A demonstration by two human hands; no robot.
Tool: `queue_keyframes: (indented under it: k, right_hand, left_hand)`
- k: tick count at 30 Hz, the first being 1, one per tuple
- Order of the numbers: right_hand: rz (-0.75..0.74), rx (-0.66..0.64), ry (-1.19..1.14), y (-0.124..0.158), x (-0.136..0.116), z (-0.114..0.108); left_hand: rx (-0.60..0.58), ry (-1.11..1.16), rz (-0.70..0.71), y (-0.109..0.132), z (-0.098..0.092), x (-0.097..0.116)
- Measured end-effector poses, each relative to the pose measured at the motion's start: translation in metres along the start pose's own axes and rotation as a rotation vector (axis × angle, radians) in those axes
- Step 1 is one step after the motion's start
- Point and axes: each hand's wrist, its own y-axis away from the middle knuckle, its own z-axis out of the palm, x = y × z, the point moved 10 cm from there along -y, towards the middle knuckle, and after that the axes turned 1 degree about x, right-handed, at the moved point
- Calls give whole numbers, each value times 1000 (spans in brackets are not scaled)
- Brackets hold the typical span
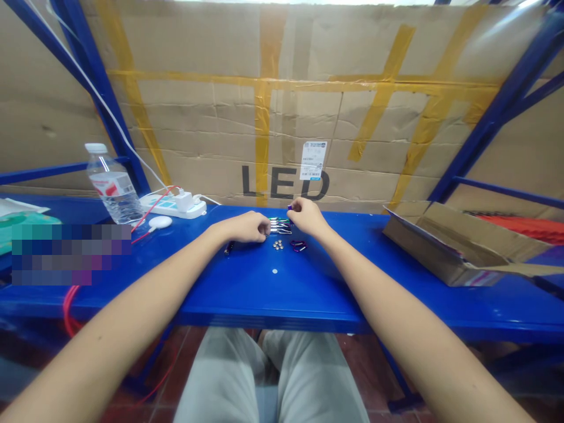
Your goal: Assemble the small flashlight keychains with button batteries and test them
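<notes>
On the blue table, my left hand rests with its fingers closed beside a row of several metallic clips; what its fingertips hold, if anything, is hidden. My right hand is pinched on a small purple piece at the far right end of that row. Several small round silvery parts lie just in front of the row. To their right is a purple carabiner-like clip. A dark thin item lies by my left hand.
At the left stand a water bottle, a white power strip with cables and a round white device. An open cardboard box sits at the right. Large taped cardboard rises behind the table.
</notes>
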Motion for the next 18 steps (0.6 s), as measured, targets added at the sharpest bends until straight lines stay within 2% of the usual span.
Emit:
queue_keyframes:
  k: [5, 15, 18]
  right_hand:
    - [16, 4, -7, -2, 4, -1]
    - [6, -36, -7, 0, 3, 4]
    - [-13, -44, -28, 1, 1, 5]
  left_hand:
    - [73, 18, 7, -5, 0, -1]
    - [13, 39, -102, -8, 5, -20]
    - [36, 72, -63, -7, 1, -18]
